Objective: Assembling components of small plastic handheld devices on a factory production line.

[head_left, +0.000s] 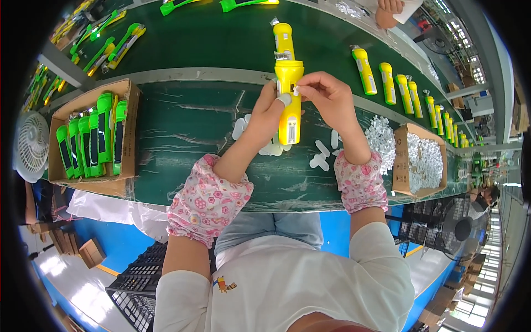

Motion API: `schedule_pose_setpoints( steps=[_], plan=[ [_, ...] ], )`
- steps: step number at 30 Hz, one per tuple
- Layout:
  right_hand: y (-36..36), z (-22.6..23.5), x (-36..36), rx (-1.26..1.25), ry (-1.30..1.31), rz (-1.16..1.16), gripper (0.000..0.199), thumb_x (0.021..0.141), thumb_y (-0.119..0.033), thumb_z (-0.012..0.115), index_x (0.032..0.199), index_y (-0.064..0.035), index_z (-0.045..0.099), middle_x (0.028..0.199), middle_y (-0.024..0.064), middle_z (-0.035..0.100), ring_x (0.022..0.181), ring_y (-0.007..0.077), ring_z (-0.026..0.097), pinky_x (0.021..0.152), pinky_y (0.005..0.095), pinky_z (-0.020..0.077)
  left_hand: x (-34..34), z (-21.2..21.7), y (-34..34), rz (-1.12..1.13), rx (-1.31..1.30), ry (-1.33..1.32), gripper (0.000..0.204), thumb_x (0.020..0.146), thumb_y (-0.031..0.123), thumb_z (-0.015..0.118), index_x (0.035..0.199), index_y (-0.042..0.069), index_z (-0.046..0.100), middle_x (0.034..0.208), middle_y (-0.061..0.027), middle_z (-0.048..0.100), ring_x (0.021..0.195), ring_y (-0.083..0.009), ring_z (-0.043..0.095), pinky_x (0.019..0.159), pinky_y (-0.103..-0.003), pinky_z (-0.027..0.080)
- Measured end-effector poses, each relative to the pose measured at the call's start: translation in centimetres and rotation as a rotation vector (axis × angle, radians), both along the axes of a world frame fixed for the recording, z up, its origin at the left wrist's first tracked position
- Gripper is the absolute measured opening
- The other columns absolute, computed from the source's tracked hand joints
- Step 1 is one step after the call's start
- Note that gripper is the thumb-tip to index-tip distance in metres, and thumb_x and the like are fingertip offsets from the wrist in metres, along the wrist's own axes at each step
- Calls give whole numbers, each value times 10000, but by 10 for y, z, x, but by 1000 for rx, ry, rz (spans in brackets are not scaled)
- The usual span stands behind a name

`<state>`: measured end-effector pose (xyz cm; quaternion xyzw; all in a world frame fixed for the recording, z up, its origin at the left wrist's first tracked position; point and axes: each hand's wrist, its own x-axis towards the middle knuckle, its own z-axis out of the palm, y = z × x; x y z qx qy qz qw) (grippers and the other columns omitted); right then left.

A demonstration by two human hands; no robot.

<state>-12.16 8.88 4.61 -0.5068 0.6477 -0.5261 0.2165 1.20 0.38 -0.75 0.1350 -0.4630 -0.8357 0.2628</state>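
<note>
A yellow flashlight body [289, 123] stands nearly upright in front of me, its wider end away from me. My left hand [269, 108] is closed around its left side, the thumb lying along the front. With thumb and forefinger, my right hand [331, 98] pinches a small white piece [296, 90] against a small dark opening on the flashlight's side. I cannot tell exactly what the piece is. White rounded strips [319, 159] lie on the green table beneath my right forearm, and more pale pieces [271, 148] are partly hidden behind the flashlight and my left hand.
A cardboard box [128, 149] of green flashlights stands at the left, near a white fan [31, 146]. At the right, a heap of small silvery-white parts [380, 138] lies beside another box [401, 160] full of them. Yellow flashlights [363, 69] line the green belt [221, 47] beyond.
</note>
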Motion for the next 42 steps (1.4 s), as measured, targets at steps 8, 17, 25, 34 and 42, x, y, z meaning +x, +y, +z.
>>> schedule_pose_setpoints(
  steps=[8,17,25,34,42],
  plan=[
    [-10,-9,-6,-113,172,38,223,818,3,678,1028,-7,604,938,63,568,819,151,625,637,244,538,-7,-6,-3,22,-220,10,406,951,144,423,1304,13,272,1103,-144,532,935,-192,599,811,-333,523],
    [-6,-25,7,-35,-55,67,571,854,27,618,1342,-51,333,1096,82,586,989,140,568,722,250,508,0,-22,-2,198,-606,20,466,892,57,421,1327,-21,274,1118,-169,497,1015,-245,537,876,-350,440],
    [-36,11,-24,-23,-67,93,440,936,-207,587,1319,-77,413,1081,68,605,950,142,592,729,258,501,-18,14,-58,110,-107,63,348,970,256,473,1219,20,409,1001,-111,582,812,-183,615,707,-327,544],
    [-186,-22,-139,35,778,-100,493,791,-192,713,1215,-68,493,1074,184,547,969,329,590,835,419,493,-80,-24,-194,356,-66,-125,339,958,283,515,1136,2,448,932,-112,595,725,-200,624,639,-358,561],
    [-336,-43,-181,406,1239,-371,702,763,-85,669,1388,-163,358,1374,141,412,1326,361,358,957,490,444,-92,-57,-208,498,-405,-205,533,842,240,696,1178,-61,412,988,-170,601,899,-248,622,755,-363,515]
  ],
)
